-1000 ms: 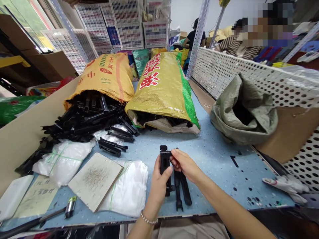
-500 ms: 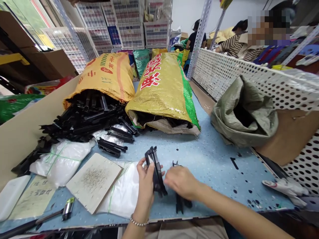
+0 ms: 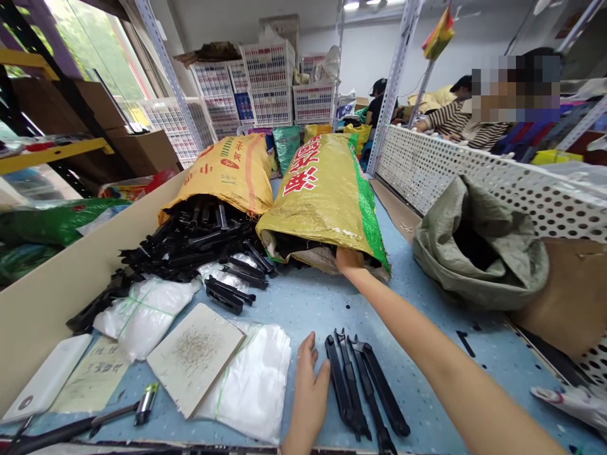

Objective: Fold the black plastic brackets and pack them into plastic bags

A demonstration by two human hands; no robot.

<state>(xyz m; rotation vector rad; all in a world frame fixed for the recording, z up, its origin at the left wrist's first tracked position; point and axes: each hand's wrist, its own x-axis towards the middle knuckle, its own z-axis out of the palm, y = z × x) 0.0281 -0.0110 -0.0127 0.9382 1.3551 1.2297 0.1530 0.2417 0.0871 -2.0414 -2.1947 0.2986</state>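
My left hand [image 3: 310,385] rests on the blue table with its fingers stretched out, holding nothing. Just right of it lie two pairs of long black plastic parts with forked ends [image 3: 367,385], side by side. My right hand [image 3: 349,259] reaches into the mouth of the yellow-green woven sack [image 3: 327,196]; its fingers are hidden inside. Left of that sack, an orange woven sack [image 3: 232,170] spills a heap of black parts [image 3: 190,240] onto the table. Several more black parts [image 3: 230,294] lie in front of the heap.
A square board [image 3: 196,354] with a worn middle overlaps clear plastic bags [image 3: 258,385]. A hammer [image 3: 145,404] lies at the front left, near a white plastic box [image 3: 47,376]. A grey-green sack [image 3: 478,253] stands open at right by a perforated white panel [image 3: 474,170]. People sit beyond.
My left hand has let go of the black part and lies open on the table. My right hand has moved forward into the yellow-green sack. The view has tilted up.
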